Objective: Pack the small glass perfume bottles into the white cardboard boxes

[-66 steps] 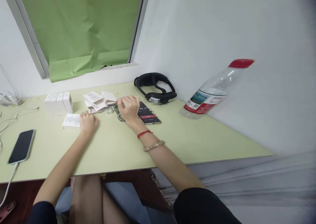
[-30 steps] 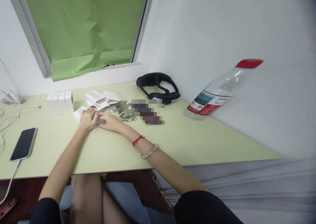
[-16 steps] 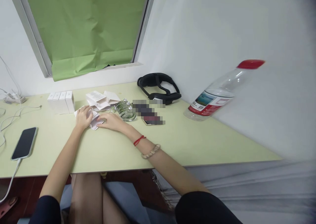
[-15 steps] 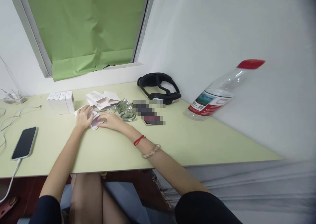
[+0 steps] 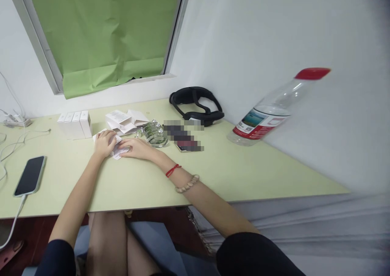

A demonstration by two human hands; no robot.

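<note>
Head view, left hand [image 5: 104, 143]: curls over the white carton [image 5: 116, 154], gripping it.
Head view, right hand [image 5: 136, 149]: thumb and fingers at the carton's open flaps; cannot tell whether they pinch.
Carton's place: on the pale-green table [image 5: 183, 190], between the 2 hands.
Beyond: 4 upright white boxes [image 5: 74, 126], opened cartons [image 5: 118, 118], glassware [image 5: 155, 134].

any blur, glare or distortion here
In the head view, the red-capped bottle looks stretched toward upper right, glare on its shoulder; there too, mosaic blocks hide most of the phone beside the headset, and the white carton at left hand and right hand is too soft for detail.
</note>
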